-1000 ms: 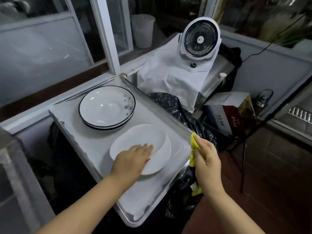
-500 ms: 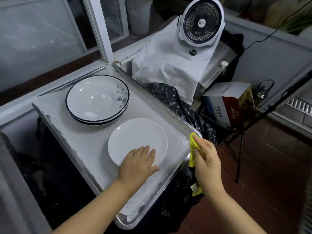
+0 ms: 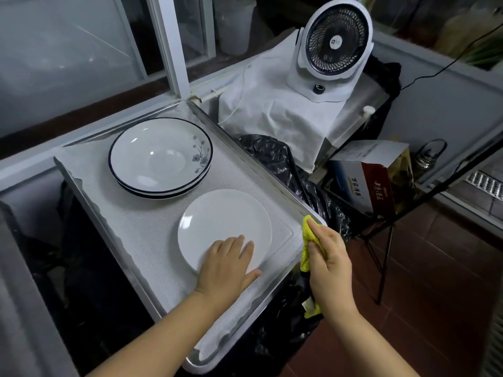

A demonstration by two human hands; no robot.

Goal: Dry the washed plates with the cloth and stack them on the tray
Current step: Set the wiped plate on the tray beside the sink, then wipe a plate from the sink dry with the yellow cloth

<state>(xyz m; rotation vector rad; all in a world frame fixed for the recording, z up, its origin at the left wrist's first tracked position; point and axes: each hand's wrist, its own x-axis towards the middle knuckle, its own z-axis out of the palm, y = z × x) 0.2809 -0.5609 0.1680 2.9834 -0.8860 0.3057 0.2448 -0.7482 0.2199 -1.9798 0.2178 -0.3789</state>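
A plain white plate (image 3: 223,221) lies flat on the lined metal tray (image 3: 152,240). My left hand (image 3: 227,263) rests on the plate's near edge with its fingers spread flat. Behind it, on the tray's far side, sits a stack of dark-rimmed plates with a flower print (image 3: 160,156). My right hand (image 3: 328,258) grips a bunched yellow cloth (image 3: 310,240) just off the tray's right rim.
A white fan (image 3: 333,47) stands on a cloth-covered surface (image 3: 275,118) behind the tray. A black plastic bag (image 3: 275,159) and a cardboard box (image 3: 364,175) lie to the right. A window frame (image 3: 168,47) runs along the back. Red floor tiles lie below right.
The white plate was tilted up on its edge a second ago and now lies flat on the tray. My left hand stays on its near edge. The right hand with the cloth hardly moved.
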